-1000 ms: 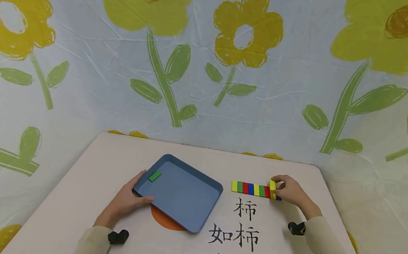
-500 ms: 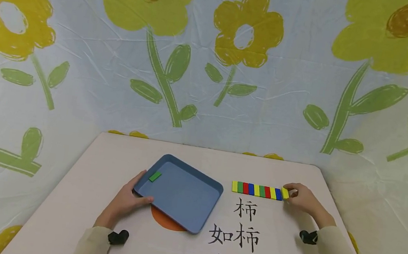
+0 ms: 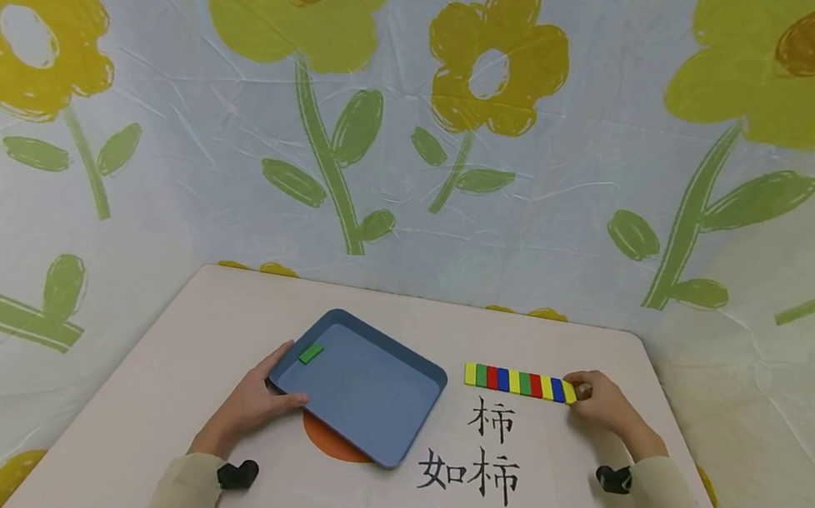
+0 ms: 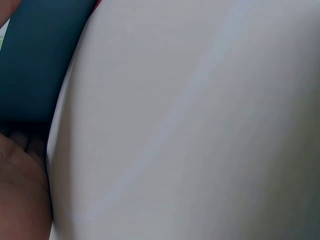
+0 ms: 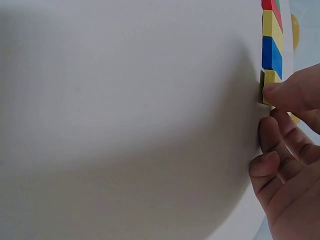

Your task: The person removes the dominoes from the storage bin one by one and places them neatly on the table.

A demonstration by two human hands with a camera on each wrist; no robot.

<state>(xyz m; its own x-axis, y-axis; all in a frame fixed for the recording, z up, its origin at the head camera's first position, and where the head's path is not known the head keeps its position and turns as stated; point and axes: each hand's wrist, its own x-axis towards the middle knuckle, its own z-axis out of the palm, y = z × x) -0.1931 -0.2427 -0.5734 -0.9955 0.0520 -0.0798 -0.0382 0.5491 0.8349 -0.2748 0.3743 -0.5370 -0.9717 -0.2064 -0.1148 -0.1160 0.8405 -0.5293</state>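
Observation:
At the right end of a row of coloured domino blocks (image 3: pixel 514 382), my right hand (image 3: pixel 605 406) pinches a yellow domino block (image 5: pixel 270 77) between thumb and fingers. This block lies close against the blue one (image 5: pixel 272 53) beside it. The row runs in yellow, green, red and blue, laid flat side by side. My left hand (image 3: pixel 251 400) holds the left corner of a blue tray (image 3: pixel 368 400), thumb along the near rim and fingers at the left side. Inside the tray a single green domino block (image 3: pixel 311 353) lies near the left wall.
The white table mat has black Chinese characters (image 3: pixel 491 475) in front of the row and an orange printed shape (image 3: pixel 337 439) partly under the tray. A flower-patterned cloth (image 3: pixel 570 222) hangs behind and at both sides of the table.
My right hand has moved right, bringing the yellow domino block from above the row down to its right end, where it now lies flat. The left hand and tray stay in place.

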